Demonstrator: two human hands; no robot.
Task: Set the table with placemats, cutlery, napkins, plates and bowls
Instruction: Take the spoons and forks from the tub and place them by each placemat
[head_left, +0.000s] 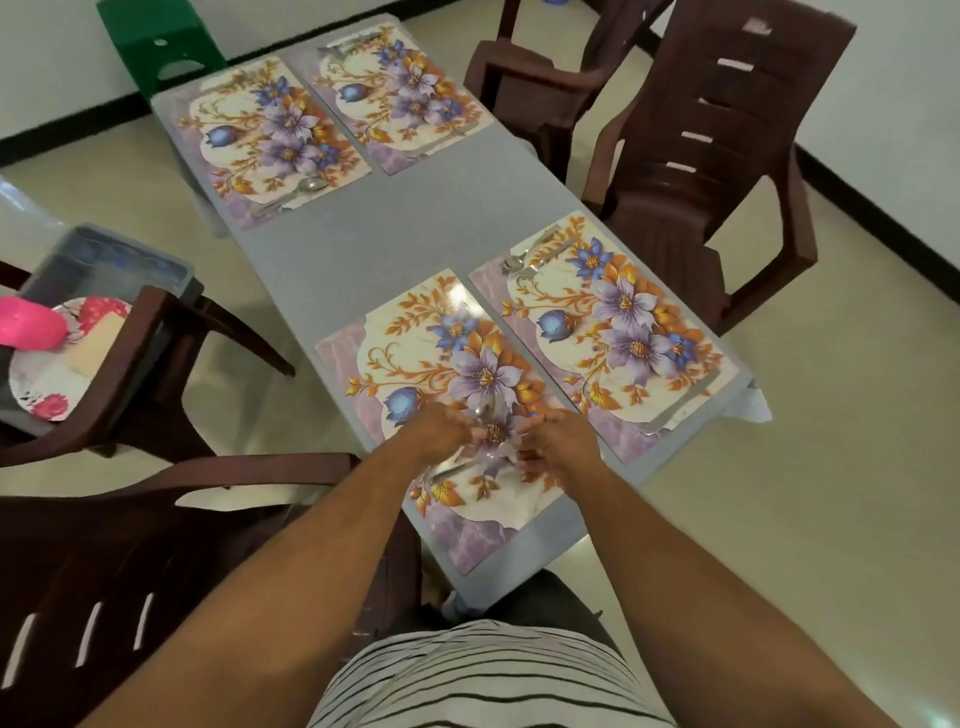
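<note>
Head view: my left hand (439, 434) and right hand (558, 441) pinch blurred cutlery (488, 452) over the nearest placemat (415, 343); separate pieces, then lay them along opposite edges.

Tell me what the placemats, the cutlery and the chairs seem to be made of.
Placemats: likely laminated plastic or vinyl; the glossy printed flowers catch glare. Cutlery: polished metal by its silver shine. Chairs: moulded brown plastic, with slotted one-piece backs.

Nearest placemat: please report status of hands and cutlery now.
Left hand and right hand both over the nearest placemat, handling cutlery; exact grip blurred. Other three mats already have cutlery. Plates waiting on left chair. Nothing blocking.
</note>
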